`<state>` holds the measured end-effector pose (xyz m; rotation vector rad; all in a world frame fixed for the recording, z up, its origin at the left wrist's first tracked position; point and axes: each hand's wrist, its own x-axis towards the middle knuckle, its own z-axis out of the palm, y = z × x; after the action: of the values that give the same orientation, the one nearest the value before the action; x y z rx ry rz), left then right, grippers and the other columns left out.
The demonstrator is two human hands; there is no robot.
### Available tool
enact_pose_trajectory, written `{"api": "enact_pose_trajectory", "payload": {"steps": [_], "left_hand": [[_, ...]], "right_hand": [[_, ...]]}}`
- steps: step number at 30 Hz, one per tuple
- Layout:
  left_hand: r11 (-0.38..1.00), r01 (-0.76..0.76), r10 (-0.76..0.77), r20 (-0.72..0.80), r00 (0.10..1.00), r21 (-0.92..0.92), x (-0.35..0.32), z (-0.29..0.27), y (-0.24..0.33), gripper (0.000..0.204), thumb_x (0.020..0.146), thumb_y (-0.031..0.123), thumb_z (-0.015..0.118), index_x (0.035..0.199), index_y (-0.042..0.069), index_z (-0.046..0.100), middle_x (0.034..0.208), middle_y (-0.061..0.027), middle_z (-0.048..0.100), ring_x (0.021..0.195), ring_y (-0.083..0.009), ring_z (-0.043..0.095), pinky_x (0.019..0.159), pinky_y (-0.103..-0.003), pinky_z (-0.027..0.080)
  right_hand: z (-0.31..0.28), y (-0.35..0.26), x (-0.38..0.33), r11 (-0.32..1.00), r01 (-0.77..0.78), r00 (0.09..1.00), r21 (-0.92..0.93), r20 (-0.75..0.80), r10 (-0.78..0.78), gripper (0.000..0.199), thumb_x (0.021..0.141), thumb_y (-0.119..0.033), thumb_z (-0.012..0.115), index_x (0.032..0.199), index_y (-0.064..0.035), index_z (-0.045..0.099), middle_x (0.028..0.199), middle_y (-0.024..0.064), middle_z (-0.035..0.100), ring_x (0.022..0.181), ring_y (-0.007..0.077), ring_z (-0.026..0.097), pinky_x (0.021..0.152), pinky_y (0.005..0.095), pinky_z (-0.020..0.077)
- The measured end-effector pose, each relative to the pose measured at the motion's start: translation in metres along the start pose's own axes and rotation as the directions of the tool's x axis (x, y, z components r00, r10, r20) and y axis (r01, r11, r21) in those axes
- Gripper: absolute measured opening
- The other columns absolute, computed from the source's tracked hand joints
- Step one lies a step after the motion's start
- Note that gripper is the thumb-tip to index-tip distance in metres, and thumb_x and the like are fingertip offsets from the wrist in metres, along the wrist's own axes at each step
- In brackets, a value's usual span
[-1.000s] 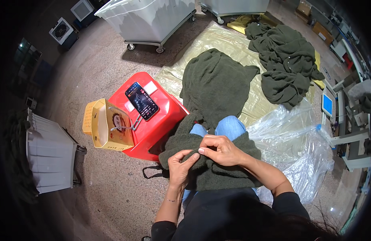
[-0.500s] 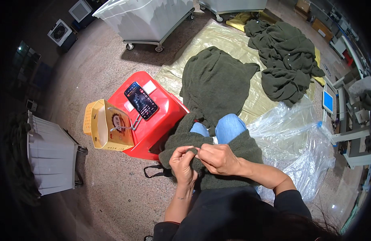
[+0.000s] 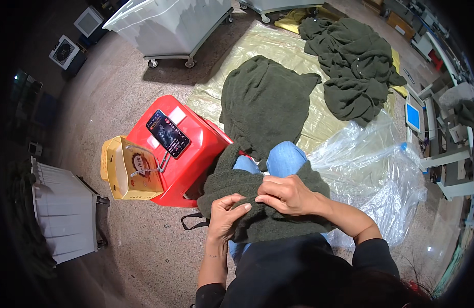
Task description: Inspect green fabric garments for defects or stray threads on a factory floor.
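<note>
A dark green fleecy garment lies across my lap over blue jeans. My left hand pinches its edge between thumb and fingers. Just to the right, my right hand grips the same edge, fingers curled and thumb pressed down on the cloth. A short stretch of fabric runs between the two hands. Whether some small item sits between the fingertips is too small to tell. Beyond my knees, another dark green fleecy piece is spread out and appears to run down toward my lap.
On a red plastic stool at my left lies a lit phone; a yellow paper bag hangs at its side. More green garments lie on yellowish sheeting. Clear plastic spreads at right. Wheeled grey bins stand behind.
My hands have moved slightly apart and lower, from fingertips held together to pinching the garment's edge side by side. The whole view has shifted a little.
</note>
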<state>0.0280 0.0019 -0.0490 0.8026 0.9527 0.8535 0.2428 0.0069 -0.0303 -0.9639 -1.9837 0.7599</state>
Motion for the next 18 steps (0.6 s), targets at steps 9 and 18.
{"api": "enact_pose_trajectory", "payload": {"steps": [9, 18], "left_hand": [[0.978, -0.176, 0.194, -0.175, 0.965, 0.113, 0.005, 0.009, -0.013, 0.013, 0.076, -0.009, 0.065, 0.086, -0.002, 0.067, 0.08, 0.0001, 0.063, 0.07, -0.0037, 0.054, 0.063, -0.018, 0.043], [0.972, -0.182, 0.22, -0.301, 0.928, 0.148, 0.011, 0.004, -0.001, 0.016, 0.076, -0.007, 0.06, 0.089, -0.002, 0.068, 0.085, -0.0024, 0.066, 0.073, -0.0075, 0.058, 0.069, -0.021, 0.046]], "right_hand": [[0.021, -0.002, 0.004, 0.991, 0.1, 0.992, -0.086, 0.092, -0.092, 0.014, 0.085, -0.012, 0.062, 0.084, -0.0052, 0.05, 0.07, 0.0102, 0.054, 0.059, 0.0311, 0.059, 0.045, 0.0416, 0.043], [-0.011, 0.013, -0.007, 1.0, -0.013, 0.989, -0.026, 0.144, 0.017, 0.028, 0.081, -0.028, 0.072, 0.096, -0.0072, 0.062, 0.088, 0.0069, 0.057, 0.078, 0.0265, 0.061, 0.063, 0.037, 0.0482]]}}
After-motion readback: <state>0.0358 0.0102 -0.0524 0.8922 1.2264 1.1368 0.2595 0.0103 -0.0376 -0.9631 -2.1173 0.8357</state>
